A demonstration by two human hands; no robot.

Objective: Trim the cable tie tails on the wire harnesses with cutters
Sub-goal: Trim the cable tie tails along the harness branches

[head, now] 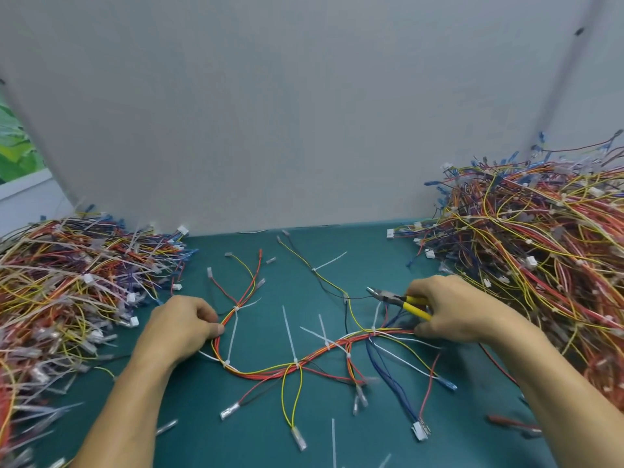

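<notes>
On mat (236,417), hands (182,320) (449,309) pinching harness (320,352), gripping cutters (398,298)

Pale grey wall (270,113) behind a teal tabletop (202,417) — a window (15,146) at far left shows green

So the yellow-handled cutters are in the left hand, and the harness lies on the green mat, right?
No. The head view shows the cutters in the right hand, not the left; the left hand holds the harness, which does lie on the green mat.
</notes>
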